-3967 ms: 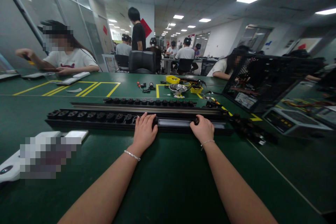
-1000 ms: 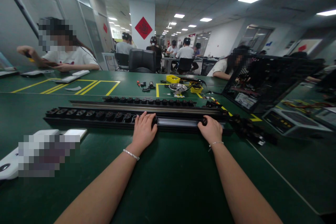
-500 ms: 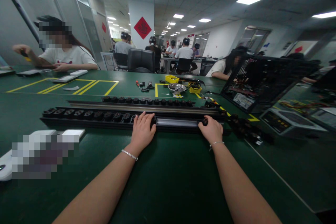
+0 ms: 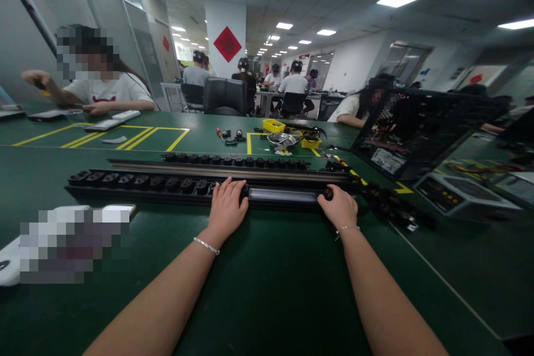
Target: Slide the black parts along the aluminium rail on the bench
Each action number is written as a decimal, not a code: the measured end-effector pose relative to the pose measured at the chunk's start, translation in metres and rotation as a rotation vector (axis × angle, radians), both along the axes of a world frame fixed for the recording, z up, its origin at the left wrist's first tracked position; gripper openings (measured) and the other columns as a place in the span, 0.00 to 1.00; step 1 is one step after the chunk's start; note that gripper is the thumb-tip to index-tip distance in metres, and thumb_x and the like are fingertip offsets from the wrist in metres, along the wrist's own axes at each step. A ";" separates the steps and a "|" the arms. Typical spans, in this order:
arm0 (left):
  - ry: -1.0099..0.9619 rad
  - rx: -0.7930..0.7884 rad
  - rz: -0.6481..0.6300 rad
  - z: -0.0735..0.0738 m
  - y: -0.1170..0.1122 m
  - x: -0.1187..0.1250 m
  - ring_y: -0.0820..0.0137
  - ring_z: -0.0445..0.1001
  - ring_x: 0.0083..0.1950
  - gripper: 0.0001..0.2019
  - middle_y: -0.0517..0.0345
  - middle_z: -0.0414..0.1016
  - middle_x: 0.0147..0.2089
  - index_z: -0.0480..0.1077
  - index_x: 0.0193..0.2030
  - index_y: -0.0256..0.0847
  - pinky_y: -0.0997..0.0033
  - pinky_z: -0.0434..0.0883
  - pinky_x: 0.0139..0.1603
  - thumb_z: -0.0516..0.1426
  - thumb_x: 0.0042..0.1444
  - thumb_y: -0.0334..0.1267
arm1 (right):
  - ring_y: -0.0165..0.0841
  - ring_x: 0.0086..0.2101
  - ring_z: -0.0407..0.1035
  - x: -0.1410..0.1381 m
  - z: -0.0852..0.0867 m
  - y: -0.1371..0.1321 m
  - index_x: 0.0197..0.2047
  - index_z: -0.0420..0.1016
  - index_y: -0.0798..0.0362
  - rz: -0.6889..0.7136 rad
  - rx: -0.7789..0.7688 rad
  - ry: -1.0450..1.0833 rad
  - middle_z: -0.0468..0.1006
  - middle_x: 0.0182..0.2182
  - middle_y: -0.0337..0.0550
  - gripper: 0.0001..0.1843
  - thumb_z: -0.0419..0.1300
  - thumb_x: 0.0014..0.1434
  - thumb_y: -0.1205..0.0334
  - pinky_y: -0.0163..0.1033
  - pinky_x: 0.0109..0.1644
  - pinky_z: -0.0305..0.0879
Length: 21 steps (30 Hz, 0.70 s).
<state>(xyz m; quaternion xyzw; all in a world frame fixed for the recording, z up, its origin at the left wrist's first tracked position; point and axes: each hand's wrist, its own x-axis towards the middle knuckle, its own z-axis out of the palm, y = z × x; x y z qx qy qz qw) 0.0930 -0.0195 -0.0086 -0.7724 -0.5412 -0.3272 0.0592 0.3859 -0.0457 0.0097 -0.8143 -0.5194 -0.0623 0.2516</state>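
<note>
A long black power strip rail (image 4: pixel 142 186) with a row of black sockets lies across the green table in front of me. My left hand (image 4: pixel 226 208) rests on the rail, fingers laid flat over the last sockets of the row. My right hand (image 4: pixel 340 208) is closed on a small black socket piece (image 4: pixel 328 193) at the right end of a bare silvery stretch of rail (image 4: pixel 281 194). A second rail with sockets (image 4: pixel 233 162) lies just behind the first.
White flat devices (image 4: pixel 119 211) lie at the near left. A yellow bin (image 4: pixel 274 125), a metal bowl (image 4: pixel 282 139) and small tools stand farther back. An open black computer case (image 4: pixel 417 133) stands at the right. Other people sit at this and farther tables.
Since four seconds ago my right hand has slid to the right along the rail with the black piece, widening the bare stretch. My left hand has stayed put.
</note>
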 end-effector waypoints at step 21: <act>0.014 0.005 0.000 -0.001 0.000 0.000 0.59 0.56 0.65 0.21 0.52 0.70 0.57 0.62 0.58 0.42 0.49 0.49 0.66 0.50 0.57 0.39 | 0.42 0.50 0.64 0.010 0.002 0.001 0.54 0.67 0.53 -0.038 -0.043 0.028 0.74 0.47 0.49 0.25 0.52 0.53 0.57 0.47 0.55 0.56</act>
